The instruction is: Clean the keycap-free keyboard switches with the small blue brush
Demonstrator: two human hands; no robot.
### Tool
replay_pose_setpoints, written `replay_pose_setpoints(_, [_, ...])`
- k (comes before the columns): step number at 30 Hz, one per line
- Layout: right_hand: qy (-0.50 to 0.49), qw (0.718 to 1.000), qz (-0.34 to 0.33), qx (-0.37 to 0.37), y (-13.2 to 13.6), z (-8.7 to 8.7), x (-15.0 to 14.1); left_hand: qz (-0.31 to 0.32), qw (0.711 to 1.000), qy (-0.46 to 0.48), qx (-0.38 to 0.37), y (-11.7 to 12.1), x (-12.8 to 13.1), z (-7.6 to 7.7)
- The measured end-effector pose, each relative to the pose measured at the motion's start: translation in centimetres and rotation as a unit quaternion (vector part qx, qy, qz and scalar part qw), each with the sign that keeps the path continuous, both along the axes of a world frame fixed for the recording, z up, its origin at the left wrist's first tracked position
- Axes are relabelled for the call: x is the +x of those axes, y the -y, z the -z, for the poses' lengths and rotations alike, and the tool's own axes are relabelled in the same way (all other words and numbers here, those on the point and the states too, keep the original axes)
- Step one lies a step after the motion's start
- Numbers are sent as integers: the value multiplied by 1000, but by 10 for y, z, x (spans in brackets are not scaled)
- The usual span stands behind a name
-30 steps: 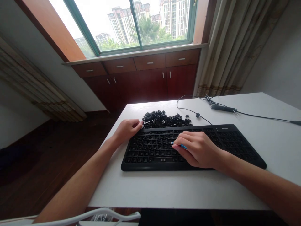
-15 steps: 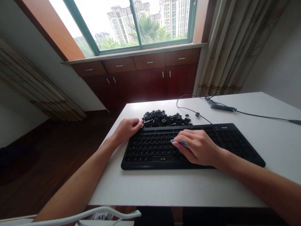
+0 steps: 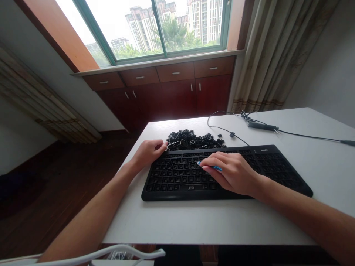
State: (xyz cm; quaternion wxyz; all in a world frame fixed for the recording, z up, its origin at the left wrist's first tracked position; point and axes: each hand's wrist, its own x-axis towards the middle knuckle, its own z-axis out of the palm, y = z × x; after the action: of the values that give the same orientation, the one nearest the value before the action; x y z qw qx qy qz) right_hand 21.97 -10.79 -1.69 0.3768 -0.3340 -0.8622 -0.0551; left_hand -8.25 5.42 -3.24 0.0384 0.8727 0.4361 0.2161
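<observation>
A black keyboard (image 3: 191, 187) with its keycaps off lies on the white table, its bare key sockets showing. My right hand (image 3: 231, 171) is over its middle, fingers pinched on a slim blue tool (image 3: 217, 168). The tool's pale tip touches or hovers just above the sockets; I cannot tell which. My left hand (image 3: 149, 152) is closed at the keyboard's upper left corner, beside a heap of loose black keycaps (image 3: 194, 140). A small pale bit shows at its fingertips, too small to name.
A black cable (image 3: 212, 125) runs from the keyboard's back edge to a tied bundle and a dark thin piece (image 3: 262, 126) on the white table (image 3: 194, 225). A few stray keycaps lie by the heap. A white curved bar (image 3: 111, 251) crosses the lower left.
The blue tool's tip has shifted slightly left and up across the sockets with my right hand's fingers. My left hand stays at the keyboard's corner.
</observation>
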Motion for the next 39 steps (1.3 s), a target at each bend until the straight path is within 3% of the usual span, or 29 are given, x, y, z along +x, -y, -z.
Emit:
replay_pose_setpoints(19, [-20,1000,-20,-9,2,0,-1,3,1000,2,-7,2,2,-4])
replay_pose_setpoints(29, [-97,988,-32,-116,3,2,-5,2,1000,6,-10,2,2,-3])
replay_pose_setpoints(39, [-82,992,-33,-85,3,2,-5,6,1000,-3,-8,1,1,-2])
